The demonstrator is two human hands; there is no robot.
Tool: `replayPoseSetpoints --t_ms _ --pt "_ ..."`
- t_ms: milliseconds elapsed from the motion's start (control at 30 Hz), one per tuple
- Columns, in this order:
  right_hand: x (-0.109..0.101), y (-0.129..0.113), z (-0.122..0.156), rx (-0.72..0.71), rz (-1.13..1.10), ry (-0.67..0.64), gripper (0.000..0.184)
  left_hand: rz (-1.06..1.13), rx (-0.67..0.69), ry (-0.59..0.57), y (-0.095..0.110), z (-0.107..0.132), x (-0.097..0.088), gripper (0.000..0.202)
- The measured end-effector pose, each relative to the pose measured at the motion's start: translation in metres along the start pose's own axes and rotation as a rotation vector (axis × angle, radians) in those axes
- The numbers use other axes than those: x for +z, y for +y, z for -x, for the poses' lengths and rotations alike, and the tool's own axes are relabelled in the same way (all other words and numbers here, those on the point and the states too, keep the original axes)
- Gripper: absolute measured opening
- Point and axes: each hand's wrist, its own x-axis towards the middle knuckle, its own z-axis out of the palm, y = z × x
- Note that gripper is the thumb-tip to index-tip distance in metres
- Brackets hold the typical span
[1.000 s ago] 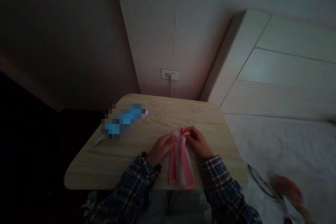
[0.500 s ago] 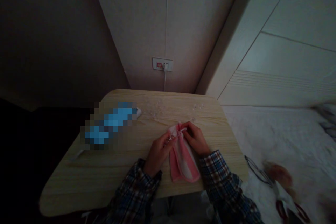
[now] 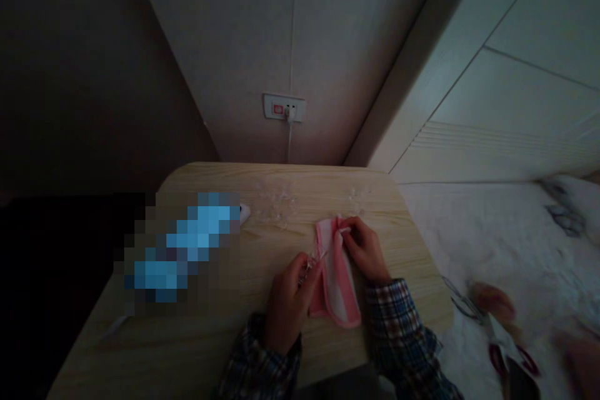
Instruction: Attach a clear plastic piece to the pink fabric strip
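A pink-and-white striped cloth (image 3: 344,300) lies folded near the front of the table, its upper part raised. My right hand (image 3: 369,253) pinches the cloth's top edge, and a small whitish bit shows at the fingertips. My left hand (image 3: 289,297) is closed beside the cloth's left edge, thumb and fingers around small clear, shiny pieces (image 3: 309,264) whose kind I cannot make out. Whether these pieces touch the cloth is unclear. Beyond the hands, several small transparent pieces (image 3: 279,203) are scattered on the table, with another few clear pieces (image 3: 359,195) to the right.
A blurred-out blue object (image 3: 199,231) occupies the left of the wooden table (image 3: 225,331). On the wall behind is a socket (image 3: 284,107) with a white plug and cable. To the right, a white-covered bed (image 3: 435,225) carries red-handled scissors (image 3: 497,356).
My left hand has drawn down and away from the cloth's top with the clear pieces. My right hand has shifted slightly right, still pinching the cloth. The view has moved a little.
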Motion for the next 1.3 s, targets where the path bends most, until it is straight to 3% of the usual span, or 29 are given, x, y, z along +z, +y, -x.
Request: replayPoseSetpoints --t_ms 333,700,933,1000,1167,1300 --pt "-0.005 0.003 -0.004 0.048 -0.036 0.031 0.009 0.025 -0.106 0.098 -0.004 -0.004 0.004 0.024" --pt "-0.014 0.001 0.013 0.073 -0.185 0.140 0.005 -0.296 -0.040 0.185 -0.007 -0.006 0.012 0.014" --pt "-0.013 0.001 0.020 0.102 -0.236 0.020 0.008 -0.328 -0.024 0.310 -0.008 -0.008 0.015 0.014" --pt "-0.012 0.002 0.019 0.107 -0.234 -0.005 0.010 -0.346 0.021 0.285 -0.005 -0.005 0.017 0.014" --pt "-0.012 0.005 0.021 0.134 -0.245 -0.037 0.011 -0.463 0.110 0.069 0.006 0.007 0.026 0.009" --pt "-0.009 0.003 0.024 0.120 -0.289 -0.073 0.018 -0.495 0.059 0.065 0.012 0.009 0.035 0.012"
